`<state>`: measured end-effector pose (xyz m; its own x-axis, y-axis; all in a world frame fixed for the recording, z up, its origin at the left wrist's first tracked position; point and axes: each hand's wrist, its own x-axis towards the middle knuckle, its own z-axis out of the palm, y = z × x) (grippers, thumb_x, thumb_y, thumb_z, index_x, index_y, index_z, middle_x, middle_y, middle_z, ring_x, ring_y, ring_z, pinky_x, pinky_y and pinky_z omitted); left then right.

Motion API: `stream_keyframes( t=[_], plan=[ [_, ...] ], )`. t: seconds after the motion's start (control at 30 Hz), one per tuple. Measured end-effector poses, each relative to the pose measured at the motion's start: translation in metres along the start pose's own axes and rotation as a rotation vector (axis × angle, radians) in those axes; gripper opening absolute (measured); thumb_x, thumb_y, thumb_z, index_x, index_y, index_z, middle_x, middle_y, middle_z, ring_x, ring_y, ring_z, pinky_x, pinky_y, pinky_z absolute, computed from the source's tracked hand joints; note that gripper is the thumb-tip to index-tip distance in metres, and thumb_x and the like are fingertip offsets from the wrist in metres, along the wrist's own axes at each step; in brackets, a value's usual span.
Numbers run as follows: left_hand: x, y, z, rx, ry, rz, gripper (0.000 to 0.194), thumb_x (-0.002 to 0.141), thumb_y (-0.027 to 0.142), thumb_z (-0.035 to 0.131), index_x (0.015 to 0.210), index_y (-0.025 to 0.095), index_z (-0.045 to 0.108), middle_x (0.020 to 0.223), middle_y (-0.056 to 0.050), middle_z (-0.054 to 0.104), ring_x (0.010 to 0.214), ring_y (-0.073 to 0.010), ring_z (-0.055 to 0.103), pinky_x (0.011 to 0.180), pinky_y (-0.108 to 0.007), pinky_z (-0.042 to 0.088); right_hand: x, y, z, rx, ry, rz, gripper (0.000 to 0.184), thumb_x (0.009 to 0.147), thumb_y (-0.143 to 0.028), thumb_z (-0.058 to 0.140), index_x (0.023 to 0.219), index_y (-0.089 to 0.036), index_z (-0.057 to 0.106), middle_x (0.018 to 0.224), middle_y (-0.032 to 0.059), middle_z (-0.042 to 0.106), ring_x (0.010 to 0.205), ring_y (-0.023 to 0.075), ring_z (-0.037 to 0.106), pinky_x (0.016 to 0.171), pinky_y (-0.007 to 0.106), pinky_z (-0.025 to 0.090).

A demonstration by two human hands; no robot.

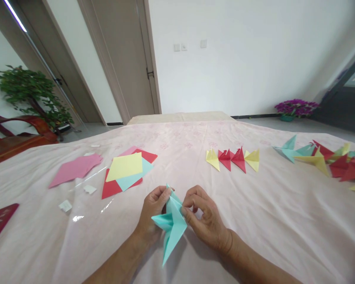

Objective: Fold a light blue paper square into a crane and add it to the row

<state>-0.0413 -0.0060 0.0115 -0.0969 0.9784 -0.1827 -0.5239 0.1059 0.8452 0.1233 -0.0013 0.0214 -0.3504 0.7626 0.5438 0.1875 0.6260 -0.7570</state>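
Note:
A light turquoise origami crane (pixel 175 221) is held above the tablecloth, its wings partly spread and one long point hanging toward me. My left hand (pixel 154 209) pinches its narrow upper tip between thumb and fingers. On the other side, my right hand (pixel 203 213) grips the crane's right edge with thumb and forefinger, the other fingers curled. Beyond my hands, a short row of red and yellow folded cranes (pixel 238 160) stands on the cloth.
Coloured paper sheets (pixel 126 167) and a pink paper stack (pixel 73 169) lie at left, near white scraps (pixel 65 206). A dark red object (pixel 1 223) sits at the left edge. More folded cranes (pixel 340 167) are heaped at right on the pink tablecloth (pixel 177 157).

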Motion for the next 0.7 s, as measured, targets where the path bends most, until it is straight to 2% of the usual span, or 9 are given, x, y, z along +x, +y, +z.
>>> stream_keyframes(
  t=[0.13, 0.33, 0.5, 0.7],
  plan=[
    [-0.003, 0.005, 0.002, 0.055, -0.005, 0.042, 0.033, 0.065, 0.041, 0.083, 0.076, 0.015, 0.066, 0.055, 0.006, 0.056, 0.046, -0.0048, 0.046, 0.046, -0.016, 0.038, 0.001, 0.003, 0.002, -0.021, -0.017, 0.051, 0.014, 0.087, -0.024, 0.06, 0.075, -0.019, 0.058, 0.081, 0.0029, 0.056, 0.07, 0.0131, 0.054, 0.058, 0.023, 0.044],
    [-0.011, 0.009, 0.005, 0.196, 0.011, 0.143, 0.029, 0.07, 0.041, 0.079, 0.075, 0.014, 0.068, 0.063, 0.002, 0.062, 0.055, -0.0077, 0.052, 0.054, -0.018, 0.043, 0.003, 0.008, 0.006, -0.017, -0.042, 0.192, 0.015, 0.087, -0.028, 0.061, 0.076, -0.018, 0.061, 0.073, 0.0014, 0.063, 0.066, 0.0128, 0.059, 0.06, 0.023, 0.045],
    [-0.014, 0.012, 0.009, 0.27, 0.028, 0.193, 0.029, 0.071, 0.042, 0.077, 0.073, 0.015, 0.069, 0.064, 0.0, 0.064, 0.058, -0.0108, 0.055, 0.057, -0.02, 0.045, 0.002, 0.008, 0.009, -0.023, -0.014, 0.305, 0.016, 0.083, -0.028, 0.064, 0.072, -0.017, 0.061, 0.065, -0.0005, 0.062, 0.058, 0.0119, 0.056, 0.057, 0.023, 0.044],
    [-0.015, 0.011, 0.008, 0.345, 0.058, 0.261, 0.028, 0.074, 0.044, 0.074, 0.074, 0.016, 0.07, 0.065, -0.001, 0.065, 0.061, -0.0125, 0.057, 0.058, -0.021, 0.046, 0.004, 0.007, 0.012, 0.081, 0.029, 0.424, 0.015, 0.08, -0.028, 0.065, 0.072, -0.018, 0.056, 0.061, -0.0023, 0.058, 0.055, 0.0118, 0.052, 0.053, 0.023, 0.042]
  ],
)
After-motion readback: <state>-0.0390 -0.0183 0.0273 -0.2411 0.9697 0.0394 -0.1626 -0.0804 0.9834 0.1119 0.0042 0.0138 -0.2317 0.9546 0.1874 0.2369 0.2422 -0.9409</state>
